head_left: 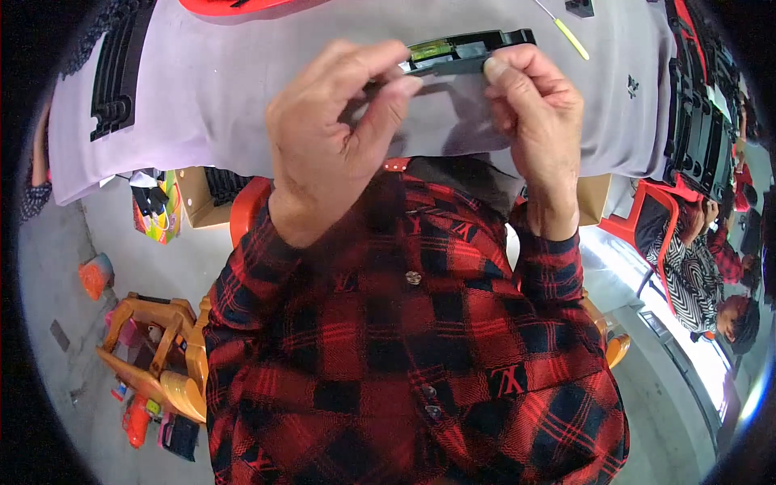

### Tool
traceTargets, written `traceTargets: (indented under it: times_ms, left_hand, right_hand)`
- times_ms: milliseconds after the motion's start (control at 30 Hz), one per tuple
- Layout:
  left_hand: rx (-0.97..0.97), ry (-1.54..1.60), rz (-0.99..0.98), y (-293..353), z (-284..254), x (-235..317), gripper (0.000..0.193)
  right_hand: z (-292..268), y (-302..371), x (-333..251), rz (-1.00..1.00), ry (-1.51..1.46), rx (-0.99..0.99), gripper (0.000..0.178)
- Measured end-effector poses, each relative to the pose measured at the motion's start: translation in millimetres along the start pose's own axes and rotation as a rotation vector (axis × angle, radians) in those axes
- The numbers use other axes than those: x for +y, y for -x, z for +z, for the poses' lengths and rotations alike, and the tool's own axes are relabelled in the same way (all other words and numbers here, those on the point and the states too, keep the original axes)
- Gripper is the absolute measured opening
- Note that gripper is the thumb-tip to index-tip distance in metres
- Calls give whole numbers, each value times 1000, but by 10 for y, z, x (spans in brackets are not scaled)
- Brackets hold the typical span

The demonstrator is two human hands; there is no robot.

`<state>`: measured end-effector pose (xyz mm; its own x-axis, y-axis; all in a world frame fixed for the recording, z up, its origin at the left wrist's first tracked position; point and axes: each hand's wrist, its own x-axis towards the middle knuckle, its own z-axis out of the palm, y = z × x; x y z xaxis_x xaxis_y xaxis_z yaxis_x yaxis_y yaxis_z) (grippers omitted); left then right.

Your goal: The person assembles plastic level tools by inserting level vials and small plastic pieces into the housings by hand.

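Above the table's cloth I hold a slim black spirit level (473,63) with a yellow-green vial showing in it. My right hand (537,101) pinches its right part between thumb and curled fingers. At the left end, the index finger and thumb of my left hand (327,121) close around the level, slightly smeared by motion. Those fingers hide that end. On the cloth to the right lies a screwdriver (572,39) with a yellow handle, and below it a small dark part (633,86).
A grey cloth (202,89) covers the table. Black plastic strips (120,73) lie at its left; more black parts (702,133) are stacked at the right. A red tray's rim (234,8) shows at the far edge. Cardboard boxes (198,206) stand below. A person (687,250) sits at right.
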<state>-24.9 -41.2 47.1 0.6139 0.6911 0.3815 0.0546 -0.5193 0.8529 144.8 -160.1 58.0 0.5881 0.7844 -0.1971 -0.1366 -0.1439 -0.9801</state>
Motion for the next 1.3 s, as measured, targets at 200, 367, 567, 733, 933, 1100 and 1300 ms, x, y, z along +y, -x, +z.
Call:
traceTargets:
  times_ms: [200, 367, 567, 733, 933, 1100, 1300]
  left_hand:
    - [5, -268, 223, -174, 54, -167, 40]
    - [-134, -303, 207, -220, 98, -279, 45]
    - [-146, -243, 166, -187, 141, -364, 47]
    - [-124, -218, 180, -186, 145, -393, 48]
    - [-121, -251, 178, -176, 143, -415, 49]
    - [-112, -257, 176, -177, 153, -410, 50]
    - [-126, -200, 151, -139, 70, -440, 47]
  right_hand:
    - [-29, -193, -72, 43, 154, 134, 13]
    - [39, -250, -28, 39, 331, 113, 17]
    - [30, -308, 26, -96, 517, 16, 15]
    - [94, -346, -10, -56, 535, -24, 15]
    - [139, -356, 21, -66, 575, 52, 17]
    - [174, -346, 62, -78, 603, 136, 17]
    - [276, -290, 55, -130, 700, 234, 16]
